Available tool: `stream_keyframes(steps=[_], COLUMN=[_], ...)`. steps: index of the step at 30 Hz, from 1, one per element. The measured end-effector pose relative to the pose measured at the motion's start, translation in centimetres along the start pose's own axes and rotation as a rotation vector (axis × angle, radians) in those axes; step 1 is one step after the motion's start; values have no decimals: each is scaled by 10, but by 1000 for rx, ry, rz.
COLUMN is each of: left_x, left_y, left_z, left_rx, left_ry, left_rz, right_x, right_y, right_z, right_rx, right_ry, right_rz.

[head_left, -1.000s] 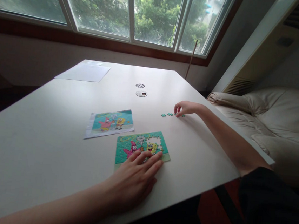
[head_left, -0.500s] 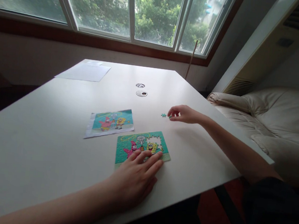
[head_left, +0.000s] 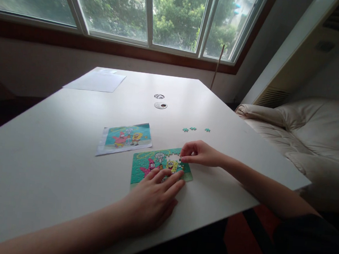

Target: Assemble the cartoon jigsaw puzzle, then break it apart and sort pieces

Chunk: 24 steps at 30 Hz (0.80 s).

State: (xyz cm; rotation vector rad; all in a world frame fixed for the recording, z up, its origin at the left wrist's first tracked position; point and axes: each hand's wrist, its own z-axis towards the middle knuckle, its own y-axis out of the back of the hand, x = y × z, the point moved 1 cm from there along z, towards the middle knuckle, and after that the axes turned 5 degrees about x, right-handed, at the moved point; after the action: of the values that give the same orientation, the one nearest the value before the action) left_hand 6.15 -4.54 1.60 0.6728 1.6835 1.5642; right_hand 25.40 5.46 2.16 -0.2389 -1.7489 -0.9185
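A green cartoon jigsaw puzzle [head_left: 140,166] lies on the table, with a white gap in its upper right part. My left hand [head_left: 155,197] rests across its lower edge, fingers stretched out and covering part of the picture. At the right side of the gap, my right hand [head_left: 198,153] pinches a small green puzzle piece [head_left: 180,159], mostly hidden by the fingertips. Beyond that hand lie three loose pieces: one puzzle piece [head_left: 185,129] on the left, another [head_left: 193,128] beside it, and a third [head_left: 207,130] farther right.
A printed sheet [head_left: 128,137] with the same cartoon picture lies behind the puzzle, to the left. White paper [head_left: 97,81] lies at the table's far left. Two round inserts, including a cable cover [head_left: 160,106], sit in the white tabletop [head_left: 50,151]. A pale sofa [head_left: 316,129] stands at right.
My right hand has come from the loose pieces toward me, to the puzzle's upper right, uncovering loose pieces behind it. My left hand stays on the puzzle.
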Motion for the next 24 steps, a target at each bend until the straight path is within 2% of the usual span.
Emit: stream_keyframes(steps=[6,11,24], left_x=[0,0,1], left_y=[-1,0,-2], left_z=[0,0,1], left_rx=[9,-1,-20], left_ry=[4,7,-7], left_rz=[9,-2,13], right_x=[1,4,0], right_y=[-4,-7,-10], right_z=[-2,-2,-2], right_rx=[-61,-119,-135], right_ry=[42,6,22], right_rz=[-208,-384,-416])
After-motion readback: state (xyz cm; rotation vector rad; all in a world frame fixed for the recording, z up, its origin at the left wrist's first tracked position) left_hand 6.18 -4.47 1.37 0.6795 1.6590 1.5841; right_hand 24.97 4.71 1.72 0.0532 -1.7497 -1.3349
